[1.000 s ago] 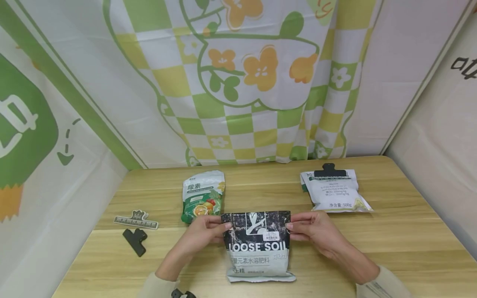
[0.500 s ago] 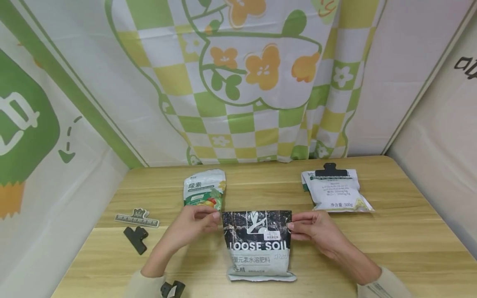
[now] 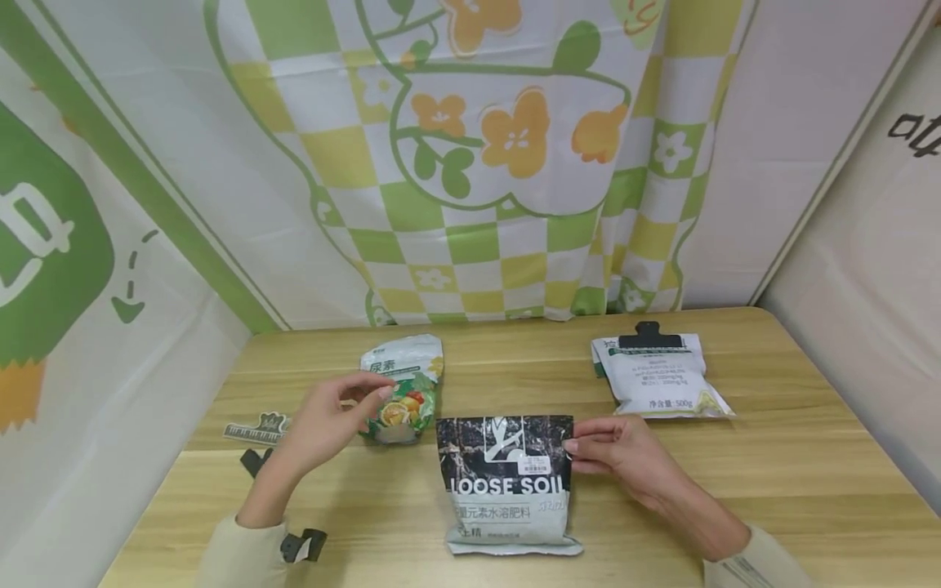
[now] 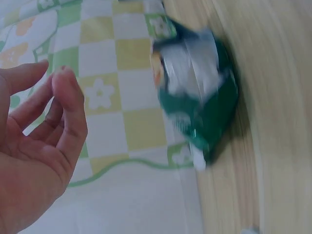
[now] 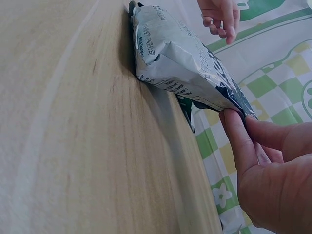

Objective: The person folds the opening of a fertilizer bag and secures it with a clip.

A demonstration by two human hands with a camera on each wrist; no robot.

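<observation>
A black and grey bag printed LOOSE SOIL [image 3: 507, 506] stands at the front middle of the table. My right hand [image 3: 631, 459] pinches its upper right corner between thumb and fingers; the right wrist view shows this grip [image 5: 265, 161] from the side. Away to the bag's left, my left hand [image 3: 331, 420] holds nothing, its fingers loosely bent. In the head view those fingers overlap a green and white pouch with fruit pictures [image 3: 413, 408]. Near the left forearm lie a keyboard-patterned clip [image 3: 250, 432] and a black clip [image 3: 253, 462], both partly covered by it.
At the back right lies a white 500g bag [image 3: 662, 382] with a black clip [image 3: 650, 338] across its top. A checked, flowered curtain [image 3: 500, 261] hangs behind the wooden table [image 3: 794, 457]. Fabric walls stand on both sides.
My left hand has let go of the LOOSE SOIL bag's upper left corner and moved left, towards the clips. The right hand and the bag have stayed in place.
</observation>
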